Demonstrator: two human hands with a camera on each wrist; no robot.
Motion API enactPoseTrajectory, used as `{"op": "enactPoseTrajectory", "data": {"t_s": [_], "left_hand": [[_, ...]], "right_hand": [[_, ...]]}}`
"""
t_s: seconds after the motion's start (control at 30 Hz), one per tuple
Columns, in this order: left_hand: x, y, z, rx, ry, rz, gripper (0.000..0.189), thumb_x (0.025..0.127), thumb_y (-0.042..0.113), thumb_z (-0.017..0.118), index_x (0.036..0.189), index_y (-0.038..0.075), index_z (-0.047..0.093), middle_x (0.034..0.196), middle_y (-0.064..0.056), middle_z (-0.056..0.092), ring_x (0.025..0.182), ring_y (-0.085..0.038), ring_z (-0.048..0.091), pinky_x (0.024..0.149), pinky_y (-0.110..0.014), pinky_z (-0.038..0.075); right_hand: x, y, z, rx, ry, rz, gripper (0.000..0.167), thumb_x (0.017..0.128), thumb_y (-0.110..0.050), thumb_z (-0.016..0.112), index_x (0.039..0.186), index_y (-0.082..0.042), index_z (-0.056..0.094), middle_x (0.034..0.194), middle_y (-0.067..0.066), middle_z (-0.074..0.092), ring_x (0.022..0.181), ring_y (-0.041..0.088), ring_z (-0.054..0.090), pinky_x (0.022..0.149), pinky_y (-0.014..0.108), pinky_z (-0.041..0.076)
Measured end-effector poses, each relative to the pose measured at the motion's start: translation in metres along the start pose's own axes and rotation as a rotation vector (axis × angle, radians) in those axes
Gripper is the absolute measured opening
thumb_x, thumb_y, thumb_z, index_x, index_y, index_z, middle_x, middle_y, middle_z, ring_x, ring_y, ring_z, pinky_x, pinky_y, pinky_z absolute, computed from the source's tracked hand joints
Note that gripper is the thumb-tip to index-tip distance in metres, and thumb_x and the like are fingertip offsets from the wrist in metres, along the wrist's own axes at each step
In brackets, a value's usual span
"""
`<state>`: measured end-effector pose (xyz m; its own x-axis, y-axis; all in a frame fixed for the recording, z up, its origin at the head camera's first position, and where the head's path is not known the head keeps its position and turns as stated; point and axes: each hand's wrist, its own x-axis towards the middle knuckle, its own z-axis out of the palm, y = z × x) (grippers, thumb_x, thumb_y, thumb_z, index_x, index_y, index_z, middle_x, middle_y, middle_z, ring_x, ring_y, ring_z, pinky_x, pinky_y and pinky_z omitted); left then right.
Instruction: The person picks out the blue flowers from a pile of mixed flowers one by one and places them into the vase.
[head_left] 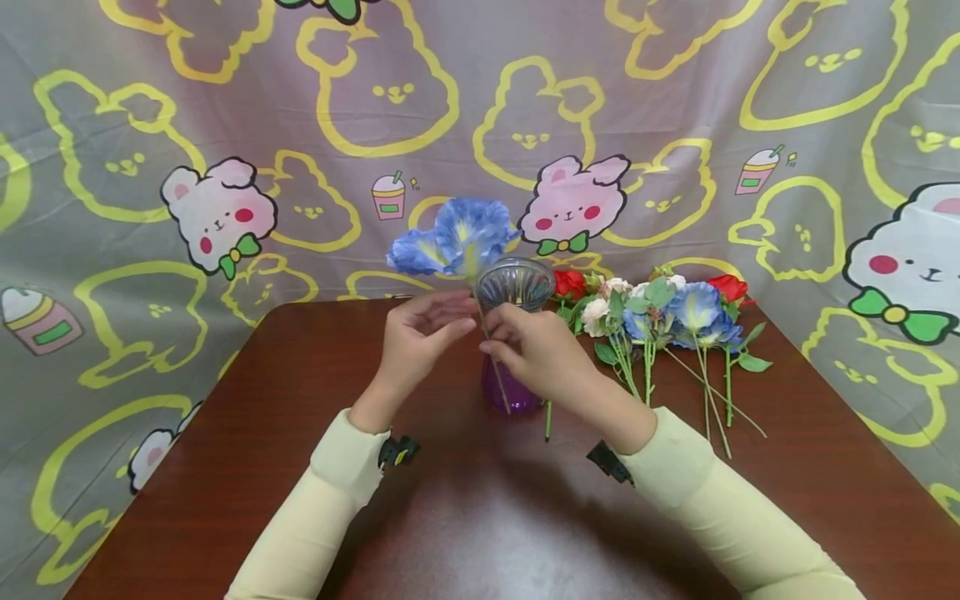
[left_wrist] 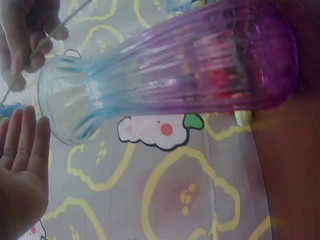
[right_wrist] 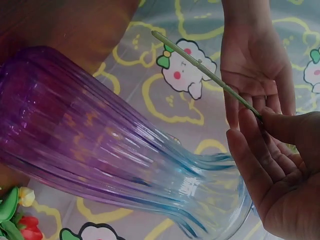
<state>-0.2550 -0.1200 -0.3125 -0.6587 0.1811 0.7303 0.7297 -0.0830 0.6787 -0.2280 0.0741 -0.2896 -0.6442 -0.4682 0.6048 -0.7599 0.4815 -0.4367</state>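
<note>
Pinching thin green stem (right_wrist: 199,65) of blue, yellow-throated flower (head_left: 472,229) w/ R hand (head_left: 528,342), prob. for control. L hand (head_left: 423,329) loosely spread beside stem, maybe as backup; contact unclear. Flower nr ribbed purple-to-clear glass vase (left_wrist: 175,70), upright on brown table (head_left: 300,375).

Bright, even light floods the head view, and there's the glare, a pale pool on the table (head_left: 498,537) at six o'clock, suggesting light from above. Soft shadows spread below the sleeves (head_left: 738,508), toward five and seven o'clock. Wide-angle stretch pulls at the edges, swelling the backdrop (head_left: 675,100) prints at three o'clock! Over to the left wrist: hazier, washed pale near ten o'clock, fine detail soft. Right wrist now, dimmer and muted, darkest around eleven, a sharp highlight glinting off the vase (right_wrist: 120,145) between five and six.
</note>
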Motion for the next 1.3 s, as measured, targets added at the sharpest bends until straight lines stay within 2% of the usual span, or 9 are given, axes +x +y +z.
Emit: {"op": "enactPoseTrajectory", "data": {"t_s": [0.13,0.27,0.5,0.73,0.87,1.0,1.13,1.17,1.3], "left_hand": [[0.001,0.005,0.004,0.015,0.018,-0.043,0.023,0.084,-0.008,0.070,0.106,-0.013,0.066,0.098,-0.018,0.071,0.091,-0.018,0.069,0.081,-0.033,0.055],[0.002,0.007,0.005,-0.002,0.036,-0.074,0.022,0.084,-0.006,0.071,0.105,-0.013,0.067,0.095,-0.015,0.072,0.088,-0.019,0.070,0.077,-0.033,0.056],[0.001,0.007,0.008,-0.050,0.080,-0.122,0.020,0.086,-0.007,0.068,0.103,-0.016,0.066,0.094,-0.004,0.073,0.086,-0.017,0.070,0.078,-0.034,0.056],[0.001,0.007,0.010,-0.072,0.117,-0.123,0.017,0.085,-0.005,0.070,0.098,-0.016,0.067,0.093,-0.011,0.073,0.083,-0.020,0.071,0.078,-0.037,0.057],[0.000,0.005,0.011,-0.064,0.120,-0.126,0.017,0.086,-0.003,0.071,0.098,-0.014,0.068,0.091,-0.009,0.073,0.082,-0.021,0.071,0.077,-0.038,0.057],[0.002,0.005,0.010,-0.099,0.119,-0.121,0.019,0.086,-0.002,0.070,0.098,-0.016,0.067,0.088,-0.008,0.074,0.082,-0.023,0.071,0.079,-0.041,0.056],[0.004,0.006,0.008,-0.149,0.124,-0.116,0.021,0.087,-0.003,0.069,0.098,-0.019,0.065,0.086,-0.009,0.073,0.081,-0.024,0.071,0.079,-0.052,0.054],[0.005,0.007,0.008,-0.164,0.126,-0.115,0.017,0.087,-0.003,0.068,0.097,-0.017,0.066,0.086,-0.009,0.073,0.081,-0.024,0.071,0.079,-0.054,0.053],[0.009,0.013,0.005,-0.205,0.121,-0.114,0.016,0.088,-0.007,0.065,0.098,-0.019,0.064,0.087,-0.009,0.073,0.081,-0.024,0.072,0.078,-0.049,0.055]], "right_hand": [[0.001,-0.002,0.002,-0.008,-0.003,-0.001,0.015,0.085,-0.007,0.075,0.094,-0.006,0.063,0.081,0.002,0.072,0.074,0.014,0.070,0.067,0.029,0.055],[0.000,-0.004,0.004,-0.021,-0.016,0.017,0.015,0.086,-0.009,0.075,0.094,-0.006,0.063,0.081,0.001,0.072,0.074,0.012,0.069,0.067,0.028,0.055],[-0.002,-0.002,0.006,-0.045,-0.013,0.010,0.015,0.085,-0.011,0.076,0.092,-0.008,0.063,0.080,-0.001,0.072,0.074,0.011,0.069,0.066,0.029,0.054],[-0.003,-0.001,0.008,-0.043,-0.016,0.004,0.017,0.084,-0.010,0.077,0.092,-0.008,0.062,0.080,0.000,0.072,0.073,0.010,0.069,0.064,0.028,0.054],[-0.003,0.001,0.009,-0.049,-0.018,0.011,0.016,0.084,-0.009,0.076,0.092,-0.008,0.062,0.079,0.000,0.071,0.072,0.010,0.068,0.063,0.028,0.054],[-0.004,0.000,0.007,-0.056,-0.037,0.048,0.016,0.086,-0.013,0.076,0.094,-0.009,0.063,0.081,0.000,0.072,0.074,0.011,0.069,0.065,0.030,0.054],[-0.006,0.003,0.004,-0.044,-0.060,0.092,0.017,0.087,-0.018,0.075,0.096,-0.009,0.064,0.082,0.000,0.072,0.074,0.011,0.068,0.065,0.030,0.054],[-0.007,0.004,0.003,-0.040,-0.062,0.107,0.017,0.088,-0.019,0.075,0.097,-0.008,0.064,0.081,0.000,0.071,0.073,0.011,0.067,0.064,0.030,0.054],[-0.010,0.009,-0.002,-0.029,-0.059,0.175,0.018,0.089,-0.023,0.073,0.096,-0.008,0.066,0.081,0.000,0.071,0.068,0.009,0.064,0.061,0.030,0.052]]}}
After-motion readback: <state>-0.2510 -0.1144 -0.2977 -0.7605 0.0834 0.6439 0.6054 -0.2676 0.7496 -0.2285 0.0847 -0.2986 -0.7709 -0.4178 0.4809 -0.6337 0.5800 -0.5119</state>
